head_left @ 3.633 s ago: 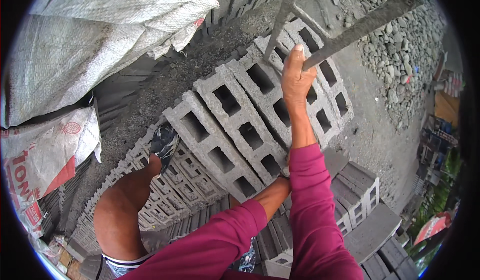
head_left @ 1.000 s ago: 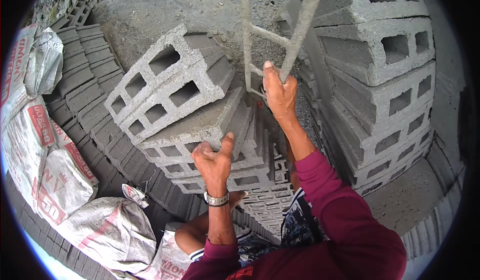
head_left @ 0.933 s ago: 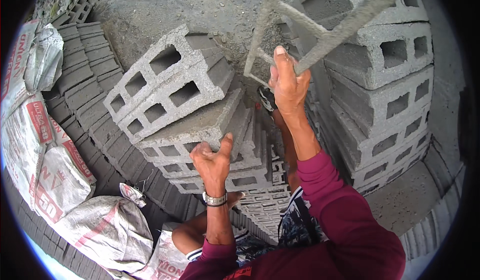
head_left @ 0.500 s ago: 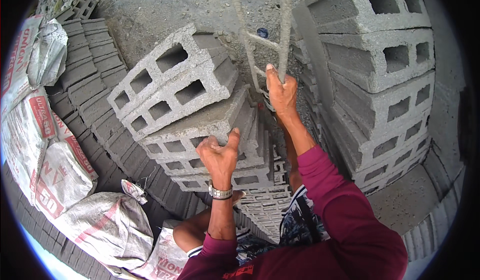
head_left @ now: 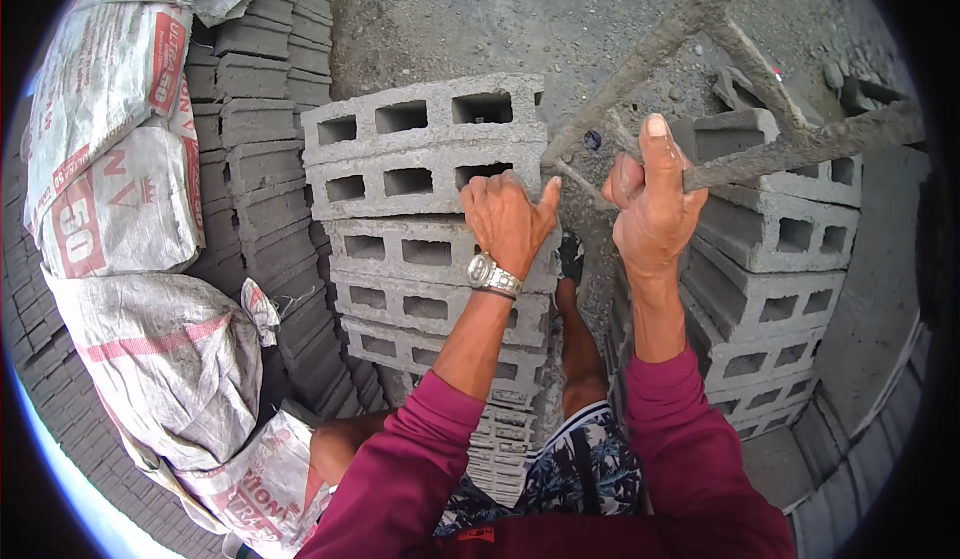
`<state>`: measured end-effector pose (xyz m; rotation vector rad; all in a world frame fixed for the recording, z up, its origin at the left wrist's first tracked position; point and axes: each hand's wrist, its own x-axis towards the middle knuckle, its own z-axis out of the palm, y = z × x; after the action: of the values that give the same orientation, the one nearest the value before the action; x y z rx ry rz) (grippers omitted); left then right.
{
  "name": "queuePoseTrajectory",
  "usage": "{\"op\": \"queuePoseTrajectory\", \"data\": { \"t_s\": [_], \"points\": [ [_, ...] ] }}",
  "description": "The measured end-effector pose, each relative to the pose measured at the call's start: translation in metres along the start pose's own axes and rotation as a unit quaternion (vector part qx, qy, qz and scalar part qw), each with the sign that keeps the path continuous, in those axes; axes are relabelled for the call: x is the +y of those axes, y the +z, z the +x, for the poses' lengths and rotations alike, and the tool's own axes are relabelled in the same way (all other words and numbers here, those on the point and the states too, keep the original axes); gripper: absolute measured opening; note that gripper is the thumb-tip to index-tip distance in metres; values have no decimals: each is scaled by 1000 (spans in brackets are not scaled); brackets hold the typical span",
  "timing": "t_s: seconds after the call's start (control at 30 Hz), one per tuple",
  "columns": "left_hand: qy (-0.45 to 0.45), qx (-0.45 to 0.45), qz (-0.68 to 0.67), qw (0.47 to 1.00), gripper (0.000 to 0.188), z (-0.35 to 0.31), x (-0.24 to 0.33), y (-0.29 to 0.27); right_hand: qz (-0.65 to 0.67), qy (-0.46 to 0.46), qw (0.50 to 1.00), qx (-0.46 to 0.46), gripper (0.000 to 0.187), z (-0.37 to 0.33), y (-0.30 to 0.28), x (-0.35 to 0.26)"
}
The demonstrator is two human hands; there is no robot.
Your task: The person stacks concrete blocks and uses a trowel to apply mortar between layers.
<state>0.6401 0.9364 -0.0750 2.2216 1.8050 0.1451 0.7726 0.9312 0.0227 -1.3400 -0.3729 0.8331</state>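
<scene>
My left hand (head_left: pixel 510 221), with a watch on its wrist, is closed with curled fingers at the front right edge of a top concrete block (head_left: pixel 385 187) on a stack. Another hollow block (head_left: pixel 420 114) lies against it on the far side; the stack's lower blocks (head_left: pixel 425 252) show beneath. To the right, my right hand (head_left: pixel 655 209) is wrapped round one rail of a cement-crusted, ladder-like frame (head_left: pixel 670 39), thumb pointing up. The frame tilts away to the far right, and its upper end runs out of view.
A taller stack of hollow blocks (head_left: pixel 800 234) stands at the right. Rows of grey blocks (head_left: pixel 262 139) line the left, with printed sacks (head_left: pixel 120 189) and a bundled white sack (head_left: pixel 170 359) over them. Gravelly ground (head_left: pixel 430 19) lies beyond; a narrow gap separates the stacks.
The frame has swung from nearly upright to a slant toward the right, my right hand still on it. The top blocks now sit squarer on the stack. My left hand has shifted up and right.
</scene>
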Motion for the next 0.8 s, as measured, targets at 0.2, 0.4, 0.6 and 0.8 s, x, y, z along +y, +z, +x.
{"op": "queuePoseTrajectory", "data": {
  "t_s": [0.2, 0.4, 0.6, 0.8],
  "points": [
    [-91, 34, -35, 995, 41, 10, -3, 40, 123, -166, 961, -183, 42, 21, 58, -88],
    [-81, 46, -81, 992, 38, 3, -13, 43, -132, -198, 948, -212, 35, 30, 71, 28],
    [-63, 73, -98, 991, 39, -18, -17, 43, -244, -51, 956, -155, 55, 21, 62, 96],
    [-91, 27, -65, 993, 38, -13, -7, 34, -144, -14, 982, -120, 41, 19, 13, 16]
  ]
}}
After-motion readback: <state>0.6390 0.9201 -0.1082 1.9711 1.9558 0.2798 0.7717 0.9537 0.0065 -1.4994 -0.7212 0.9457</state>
